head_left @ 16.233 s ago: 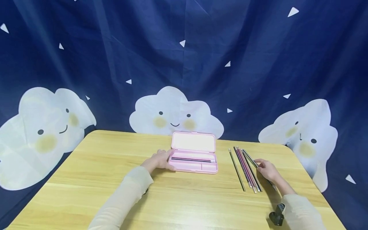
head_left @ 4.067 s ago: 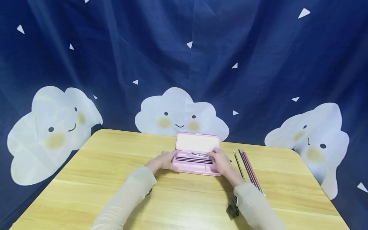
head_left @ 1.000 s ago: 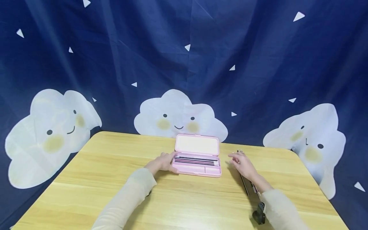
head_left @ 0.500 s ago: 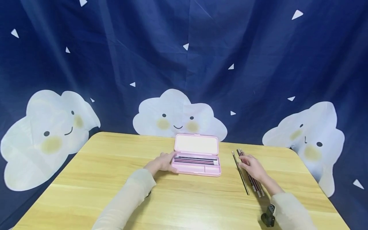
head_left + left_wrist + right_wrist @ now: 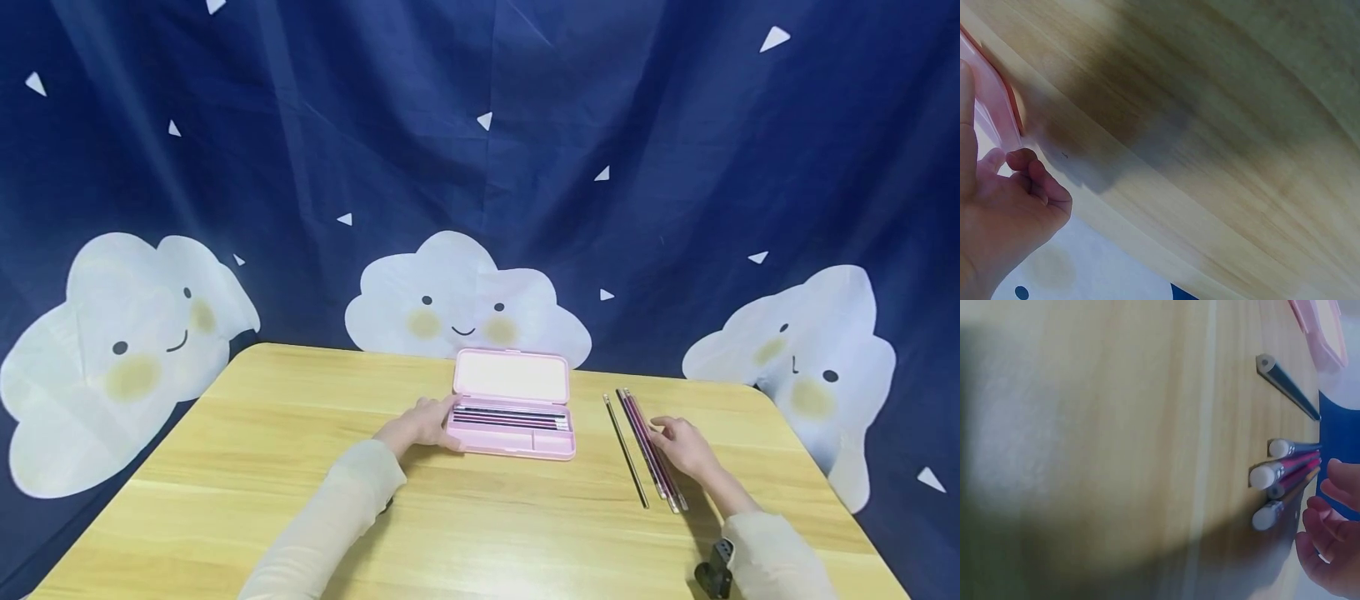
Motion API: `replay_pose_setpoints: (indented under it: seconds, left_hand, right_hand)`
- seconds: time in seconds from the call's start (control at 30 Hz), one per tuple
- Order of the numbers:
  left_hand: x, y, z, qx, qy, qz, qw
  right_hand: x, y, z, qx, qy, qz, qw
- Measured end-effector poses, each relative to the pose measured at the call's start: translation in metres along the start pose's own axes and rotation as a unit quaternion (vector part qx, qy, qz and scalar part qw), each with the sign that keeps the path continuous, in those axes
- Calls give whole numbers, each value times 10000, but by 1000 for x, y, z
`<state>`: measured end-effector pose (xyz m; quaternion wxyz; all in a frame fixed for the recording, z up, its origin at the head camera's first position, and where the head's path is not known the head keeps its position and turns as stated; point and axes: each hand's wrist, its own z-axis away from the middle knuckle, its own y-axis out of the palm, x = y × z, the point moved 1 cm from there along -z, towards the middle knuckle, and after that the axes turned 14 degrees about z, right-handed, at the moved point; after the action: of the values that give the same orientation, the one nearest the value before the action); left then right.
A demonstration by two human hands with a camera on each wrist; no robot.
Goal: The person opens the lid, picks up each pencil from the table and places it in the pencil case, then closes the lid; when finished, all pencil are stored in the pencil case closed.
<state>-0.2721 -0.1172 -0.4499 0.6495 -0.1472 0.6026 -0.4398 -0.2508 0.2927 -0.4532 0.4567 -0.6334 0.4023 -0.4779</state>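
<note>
A pink pencil case (image 5: 480,443) lies with its lid (image 5: 512,376) up, near the table's back edge. Several dark and red pencils (image 5: 510,418) fill its rear compartment. My left hand (image 5: 422,423) holds the case's left end, thumb in front and fingers behind; its curled fingers show in the left wrist view. To the right of the case, several loose pencils (image 5: 651,454) lie in a bunch, and one dark pencil (image 5: 626,454) lies apart. Beside the bunch, my right hand (image 5: 686,446) has loosely bent fingers and nothing in its grasp. Whether a fingertip touches a pencil, I cannot tell.
The wooden table (image 5: 487,533) runs up to a dark blue curtain (image 5: 420,125) printed with white clouds. A black wrist camera (image 5: 715,571) is on my right wrist. The front compartments of the case show bare pink plastic.
Since the oldest frame, several pencils have moved from the loose bunch into the case. Over the last second my right hand has moved right, off the pencils. My left hand stays at the case.
</note>
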Motion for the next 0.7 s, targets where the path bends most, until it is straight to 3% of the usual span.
replay_pose_setpoints:
  seconds: [0.07, 0.17, 0.33, 0.7]
  left_hand:
    - [9, 2, -6, -15, 141, -27, 9999]
    - [10, 2, -6, 6, 161, -45, 9999]
    - [-2, -1, 2, 33, -81, -81, 9999]
    - [-2, -1, 1, 12, -44, -123, 9999]
  right_hand:
    - [-2, 1, 1, 62, 10, -29, 10000]
    - [-4, 2, 2, 147, -44, -56, 9999]
    - [-5, 3, 4, 145, -121, -103, 9998]
    - [-11, 2, 7, 161, 161, 18, 9997]
